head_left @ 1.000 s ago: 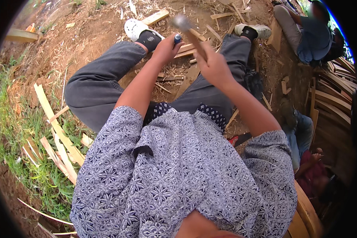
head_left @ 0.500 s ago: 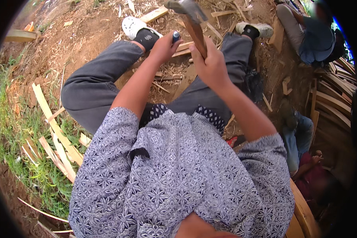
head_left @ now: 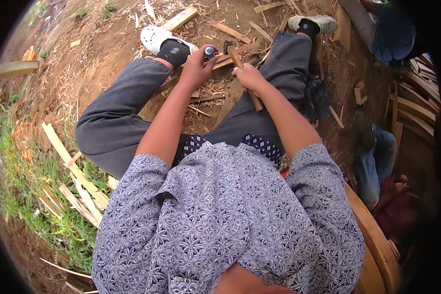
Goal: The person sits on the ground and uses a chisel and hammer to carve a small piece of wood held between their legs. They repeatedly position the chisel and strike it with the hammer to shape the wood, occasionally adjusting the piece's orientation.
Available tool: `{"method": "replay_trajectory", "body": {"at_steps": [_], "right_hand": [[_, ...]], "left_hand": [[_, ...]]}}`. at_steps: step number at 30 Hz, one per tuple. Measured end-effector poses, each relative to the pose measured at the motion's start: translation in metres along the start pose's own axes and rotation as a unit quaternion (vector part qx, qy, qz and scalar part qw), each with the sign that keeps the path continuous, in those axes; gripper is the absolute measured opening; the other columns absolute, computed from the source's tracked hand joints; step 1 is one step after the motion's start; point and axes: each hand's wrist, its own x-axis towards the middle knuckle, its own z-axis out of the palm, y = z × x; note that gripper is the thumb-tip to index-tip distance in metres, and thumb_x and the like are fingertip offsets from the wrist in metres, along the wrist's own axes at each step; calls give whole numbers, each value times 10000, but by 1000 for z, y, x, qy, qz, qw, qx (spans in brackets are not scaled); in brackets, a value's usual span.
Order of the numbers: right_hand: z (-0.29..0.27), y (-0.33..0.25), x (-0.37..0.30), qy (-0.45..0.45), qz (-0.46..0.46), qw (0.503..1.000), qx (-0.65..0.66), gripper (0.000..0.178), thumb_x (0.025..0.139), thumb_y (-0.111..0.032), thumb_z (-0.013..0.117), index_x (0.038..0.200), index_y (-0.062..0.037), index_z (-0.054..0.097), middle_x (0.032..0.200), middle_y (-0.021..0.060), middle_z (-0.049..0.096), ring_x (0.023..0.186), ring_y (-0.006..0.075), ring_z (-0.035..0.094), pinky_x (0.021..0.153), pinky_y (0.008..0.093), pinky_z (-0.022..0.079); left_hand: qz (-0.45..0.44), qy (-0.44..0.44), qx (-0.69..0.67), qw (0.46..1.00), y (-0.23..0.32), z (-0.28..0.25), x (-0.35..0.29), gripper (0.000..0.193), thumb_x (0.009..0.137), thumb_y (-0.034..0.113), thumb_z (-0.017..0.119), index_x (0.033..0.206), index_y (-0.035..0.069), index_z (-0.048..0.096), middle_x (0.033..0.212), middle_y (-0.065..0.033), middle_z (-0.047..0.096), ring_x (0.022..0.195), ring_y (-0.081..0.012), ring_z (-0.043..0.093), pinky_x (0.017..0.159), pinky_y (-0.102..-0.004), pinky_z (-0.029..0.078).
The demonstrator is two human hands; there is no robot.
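Between the legs (head_left: pixel 115 105), hammer (head_left: pixel 235 58) has swung down beside blue-ended tool (head_left: pixel 209 52); right hand (head_left: pixel 249 78) wraps fingers round the former, left hand (head_left: pixel 196 69) round the latter, apparently mid-hammering.

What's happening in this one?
The wearer's left hand grips a blue-ended tool, its lower part hidden from view. The right hand holds a wooden-handled hammer, its head just right of the tool, apart from it. Wood pieces and shavings lie on the ground around the outstretched legs.
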Motion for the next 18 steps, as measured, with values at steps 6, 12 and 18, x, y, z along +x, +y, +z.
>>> {"method": "replay_trajectory", "body": {"at_steps": [6,12,18], "right_hand": [[21,28,17,-9,12,996,87,468,1042,-291,532,1257,124,525,823,192,672,537,282,658,513,417,523],[20,20,6,-1,32,995,97,337,1058,-297,514,1151,27,525,752,88,576,510,201,574,455,360,484],[14,23,6,-16,42,994,101,408,1047,-294,527,1221,75,511,829,123,615,599,218,623,504,373,507]], "left_hand": [[145,-77,107,981,8,10,-27,197,891,35,739,1066,57,650,985,-127,689,947,-307,680,870,-400,539],[220,-228,290,903,1,34,-63,342,778,-4,684,1101,103,652,1148,-87,657,1154,-352,604,973,-444,546],[-53,78,50,994,19,2,-16,174,974,54,682,1127,40,599,1064,-152,727,920,-246,731,812,-349,576]]}}
